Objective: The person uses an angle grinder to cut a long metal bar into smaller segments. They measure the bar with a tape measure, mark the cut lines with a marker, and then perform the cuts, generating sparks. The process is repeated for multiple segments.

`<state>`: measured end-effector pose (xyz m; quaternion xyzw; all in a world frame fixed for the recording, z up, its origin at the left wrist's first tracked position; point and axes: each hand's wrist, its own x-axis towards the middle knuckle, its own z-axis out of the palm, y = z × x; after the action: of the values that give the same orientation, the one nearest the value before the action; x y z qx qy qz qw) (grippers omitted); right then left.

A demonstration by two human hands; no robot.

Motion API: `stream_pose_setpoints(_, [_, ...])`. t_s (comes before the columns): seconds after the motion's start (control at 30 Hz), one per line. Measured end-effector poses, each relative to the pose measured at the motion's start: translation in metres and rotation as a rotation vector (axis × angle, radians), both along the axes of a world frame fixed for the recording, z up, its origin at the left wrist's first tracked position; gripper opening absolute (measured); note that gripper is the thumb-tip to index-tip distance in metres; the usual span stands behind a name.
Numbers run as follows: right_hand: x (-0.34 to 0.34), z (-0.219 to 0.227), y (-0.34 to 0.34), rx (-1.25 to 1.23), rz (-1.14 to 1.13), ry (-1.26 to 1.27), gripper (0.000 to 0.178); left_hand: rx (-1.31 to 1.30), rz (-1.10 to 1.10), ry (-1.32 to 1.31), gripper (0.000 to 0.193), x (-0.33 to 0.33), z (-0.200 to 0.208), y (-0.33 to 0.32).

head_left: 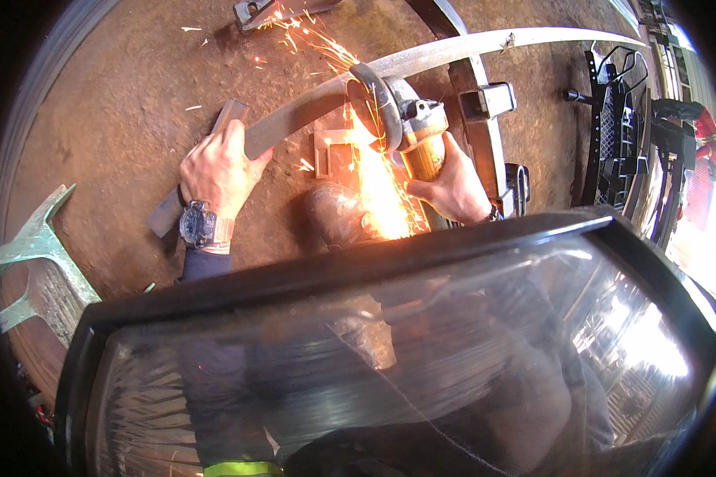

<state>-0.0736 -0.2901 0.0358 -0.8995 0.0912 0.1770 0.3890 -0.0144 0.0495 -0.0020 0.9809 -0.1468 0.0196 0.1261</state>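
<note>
My right hand (457, 184) is wrapped around the yellow body of an angle grinder (426, 157). The grinder's guarded disc meets a long grey metal strip (445, 52), and bright sparks stream both toward me and away to the upper left. At the strip's near left end, my left hand (219, 171), with a watch on its wrist, has its fingers and thumb closed on the metal. A flat metal bar (165, 213) lies under that hand. Glare from the sparks hides part of the floor below the disc.
A clear face shield (358, 374) with a black frame fills the lower view. A steel beam (477, 103) lies beneath the strip. A rounded metal piece (330, 211) sits near the sparks. A green chair (40, 254) stands at left, black metal frames (612, 127) at right, beside a person in red (706, 131).
</note>
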Motion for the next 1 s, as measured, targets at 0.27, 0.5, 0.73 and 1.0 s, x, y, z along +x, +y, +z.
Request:
stream_pose_setpoints(0.27, [0.002,0.006,0.007,0.01,-0.023,-0.015,0.069,0.005,0.01,-0.011,0.048,0.0,0.003,-0.002])
stream_pose_setpoints(0.5, [0.007,0.001,0.008,0.035,-0.014,-0.022,0.071,0.013,0.001,0.007,0.046,-0.001,0.002,0.001])
stream_pose_setpoints(0.73, [0.002,-0.007,0.003,0.075,-0.017,-0.053,0.071,0.013,0.012,0.005,0.044,-0.001,0.0,0.001])
stream_pose_setpoints(1.0, [0.005,-0.004,0.003,0.068,-0.02,-0.031,0.068,-0.072,-0.055,-0.044,0.045,-0.002,-0.008,0.004])
